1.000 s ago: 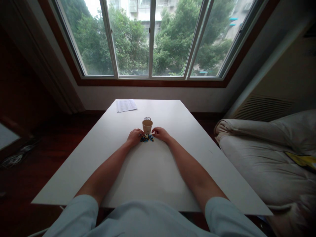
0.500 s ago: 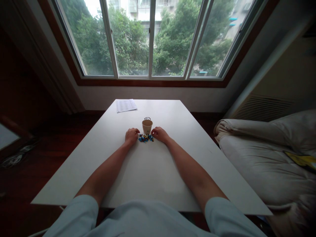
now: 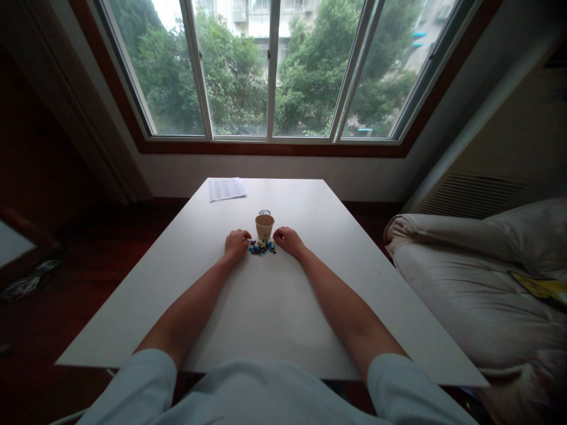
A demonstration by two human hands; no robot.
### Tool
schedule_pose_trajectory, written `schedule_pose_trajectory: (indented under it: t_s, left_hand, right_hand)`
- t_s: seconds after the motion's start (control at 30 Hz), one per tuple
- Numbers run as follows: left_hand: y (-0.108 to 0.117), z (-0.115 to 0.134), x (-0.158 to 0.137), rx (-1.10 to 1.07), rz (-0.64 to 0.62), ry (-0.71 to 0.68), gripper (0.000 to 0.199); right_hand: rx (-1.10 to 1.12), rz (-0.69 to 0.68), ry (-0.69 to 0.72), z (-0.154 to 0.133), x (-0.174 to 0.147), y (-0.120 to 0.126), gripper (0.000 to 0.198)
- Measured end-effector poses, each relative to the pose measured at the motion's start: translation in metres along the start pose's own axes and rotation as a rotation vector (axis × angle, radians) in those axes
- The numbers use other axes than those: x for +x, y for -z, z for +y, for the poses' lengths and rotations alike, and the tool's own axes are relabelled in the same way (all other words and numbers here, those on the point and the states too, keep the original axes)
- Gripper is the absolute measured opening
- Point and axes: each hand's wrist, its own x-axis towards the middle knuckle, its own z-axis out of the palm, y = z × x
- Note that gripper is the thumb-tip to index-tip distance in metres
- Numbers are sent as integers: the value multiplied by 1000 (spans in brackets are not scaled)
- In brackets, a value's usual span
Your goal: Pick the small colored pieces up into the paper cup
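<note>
My left hand (image 3: 237, 244) rests on the white table (image 3: 270, 319), just left of a small pile of pieces. Its fingers are loosely curled, thumb and forefinger slightly apart, with nothing visible in them. On the other side, my right hand (image 3: 289, 241) lies in a like pose, loosely curled and seemingly holding nothing. Between the hands is the pile of small blue, yellow and dark pieces (image 3: 262, 248), too small to identify. Right behind it an upright brown paper cup (image 3: 264, 230) stands, its inside visible only near the rim. Neither hand grips the cup.
A thin dark looped item (image 3: 264, 212) lies behind the cup. Sheets of printed paper (image 3: 227, 189) are at the table's far left corner. A padded light sofa (image 3: 478, 283) is to the right, and a wide window (image 3: 270, 77) is beyond the table.
My right hand has shifted slightly to the right, away from the pile and cup. My left hand, the pile and the cup look the same.
</note>
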Motion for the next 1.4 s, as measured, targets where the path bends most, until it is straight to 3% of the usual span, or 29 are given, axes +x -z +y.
schedule_pose_trajectory:
  t_s: [0.4,0.63,1.0,1.27,1.4]
  left_hand:
    - [-3,-2,0,-9,-5,11,24]
    - [-2,-1,0,-14,-6,9,22]
    - [0,0,0,-14,-7,0,20]
    - [-1,-1,0,-6,-11,4,21]
    - [-2,-2,1,-17,-14,-9,20]
  right_hand:
    - [7,2,-20,11,-4,6,8]
    - [33,-68,32,7,-3,7,19]
    - [-108,-120,107,-6,1,6,18]
    - [-136,-65,59,-8,-1,4,15]
    - [-31,89,12,-5,-1,7,15]
